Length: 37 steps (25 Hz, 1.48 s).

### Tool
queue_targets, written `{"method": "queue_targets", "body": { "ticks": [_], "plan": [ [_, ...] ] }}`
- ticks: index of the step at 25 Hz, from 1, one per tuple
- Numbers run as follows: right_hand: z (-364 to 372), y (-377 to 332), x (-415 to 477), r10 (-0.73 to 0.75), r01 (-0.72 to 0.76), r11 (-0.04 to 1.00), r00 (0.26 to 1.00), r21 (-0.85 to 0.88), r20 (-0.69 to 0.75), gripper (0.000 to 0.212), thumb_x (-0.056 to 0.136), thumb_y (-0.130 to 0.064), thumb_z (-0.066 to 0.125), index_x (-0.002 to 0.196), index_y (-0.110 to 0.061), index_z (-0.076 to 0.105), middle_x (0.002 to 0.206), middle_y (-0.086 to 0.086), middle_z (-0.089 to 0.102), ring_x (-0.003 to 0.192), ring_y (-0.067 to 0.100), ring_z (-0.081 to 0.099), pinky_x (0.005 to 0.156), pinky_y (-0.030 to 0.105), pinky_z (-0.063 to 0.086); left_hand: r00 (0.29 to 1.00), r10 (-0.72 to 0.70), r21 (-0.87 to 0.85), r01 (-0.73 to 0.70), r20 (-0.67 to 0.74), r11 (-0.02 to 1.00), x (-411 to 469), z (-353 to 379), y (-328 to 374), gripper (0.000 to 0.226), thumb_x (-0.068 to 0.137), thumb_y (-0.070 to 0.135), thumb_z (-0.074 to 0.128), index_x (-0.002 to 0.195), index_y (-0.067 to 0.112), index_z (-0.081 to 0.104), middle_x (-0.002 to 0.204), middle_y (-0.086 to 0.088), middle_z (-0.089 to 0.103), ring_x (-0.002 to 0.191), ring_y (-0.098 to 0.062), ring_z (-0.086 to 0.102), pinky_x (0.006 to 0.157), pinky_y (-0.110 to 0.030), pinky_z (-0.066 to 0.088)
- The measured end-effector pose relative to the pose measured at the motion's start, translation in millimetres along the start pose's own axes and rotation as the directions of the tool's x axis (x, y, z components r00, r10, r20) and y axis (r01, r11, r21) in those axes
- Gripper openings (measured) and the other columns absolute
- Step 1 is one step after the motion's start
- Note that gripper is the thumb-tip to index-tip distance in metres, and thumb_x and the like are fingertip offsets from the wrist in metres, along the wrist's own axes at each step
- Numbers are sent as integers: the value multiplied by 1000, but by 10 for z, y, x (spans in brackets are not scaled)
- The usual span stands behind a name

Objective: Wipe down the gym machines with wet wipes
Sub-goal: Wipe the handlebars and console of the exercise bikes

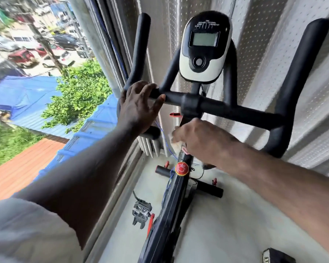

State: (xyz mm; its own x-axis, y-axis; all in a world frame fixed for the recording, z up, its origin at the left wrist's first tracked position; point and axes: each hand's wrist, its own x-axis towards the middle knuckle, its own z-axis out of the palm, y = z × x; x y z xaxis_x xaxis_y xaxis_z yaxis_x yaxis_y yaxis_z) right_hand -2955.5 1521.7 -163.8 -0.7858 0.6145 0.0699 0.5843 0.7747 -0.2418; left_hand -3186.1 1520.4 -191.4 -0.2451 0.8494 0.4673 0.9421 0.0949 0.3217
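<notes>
Your left grip [139,109] wraps handlebar [226,109] for bracing; right grip [201,141] clenches wet wipe [174,134] against stem [187,118], scrubbing.

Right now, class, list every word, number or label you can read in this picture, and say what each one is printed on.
No text here can be quoted with confidence.
Exercise bike console: small white labels above its display, too blurred to read.
Red knob: markings on its face, blurred and unreadable.
Black box at the bottom edge: white lettering, cut off by the frame and unreadable.
</notes>
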Motion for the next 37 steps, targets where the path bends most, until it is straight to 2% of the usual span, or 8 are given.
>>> {"method": "queue_targets", "body": {
  "ticks": [3,5,9,11,14,20,29,37],
  "plan": [
    [-59,5,-84,115,-121,992,972,-20,-204,39,95,-3,48,115,-22,76,97,9,77,89,31,76,73,36,62,991,107,-8,-107,77,994,-315,-76,274,42,100,44,53,129,15,60,128,-10,57,118,-33,54,102,-48,46],
    [15,-147,-136,47,-55,994,995,-95,-84,36,95,-4,49,116,-19,75,101,12,76,93,30,75,76,36,62,959,151,-60,-141,241,988,-623,-147,453,34,99,34,49,122,13,64,121,-10,63,113,-34,60,98,-47,48],
    [-76,-241,-317,71,-19,936,988,352,-136,19,95,-6,67,103,-16,82,81,-2,72,70,3,67,65,9,48,974,35,-36,-28,223,999,-1191,-554,492,27,94,17,49,114,15,67,120,-5,68,112,-31,63,96,-46,52],
    [-134,-371,-458,209,-98,736,974,670,-87,15,90,-7,77,100,-16,82,80,-5,75,59,-5,63,67,7,49,974,-133,-48,145,185,988,-1556,-949,466,23,95,19,55,115,21,67,119,-1,70,112,-25,65,97,-43,52],
    [-76,-1001,-649,27,-336,139,942,932,335,26,79,-13,83,103,-6,76,111,18,78,82,21,73,79,33,56,940,-306,-102,322,150,941,-2212,-1627,334,11,91,32,57,96,34,67,101,9,75,95,-11,72,88,-38,57],
    [137,-2729,-959,-396,-360,86,844,929,363,39,85,-10,77,117,11,68,110,24,74,93,28,68,84,29,62,755,-643,-116,632,-130,766,-3885,-3078,194,10,91,35,62,98,30,68,94,13,73,85,-7,71,78,-24,53],
    [249,-4910,-2304,-884,-284,313,261,906,387,37,87,-9,74,122,1,70,118,18,76,92,21,72,74,28,60,255,-801,-129,917,-542,378,-6319,-4639,1300,15,93,37,71,104,27,72,89,21,69,87,-2,69,74,-15,48],
    [165,-5965,-4257,-876,-171,455,-263,874,404,18,95,-8,69,111,-9,75,107,14,78,90,26,75,88,39,63,-303,-573,-334,941,-762,-55,-7938,-4779,3352,6,89,28,76,90,24,72,85,11,73,75,-6,68,73,-29,56]
  ]
}}
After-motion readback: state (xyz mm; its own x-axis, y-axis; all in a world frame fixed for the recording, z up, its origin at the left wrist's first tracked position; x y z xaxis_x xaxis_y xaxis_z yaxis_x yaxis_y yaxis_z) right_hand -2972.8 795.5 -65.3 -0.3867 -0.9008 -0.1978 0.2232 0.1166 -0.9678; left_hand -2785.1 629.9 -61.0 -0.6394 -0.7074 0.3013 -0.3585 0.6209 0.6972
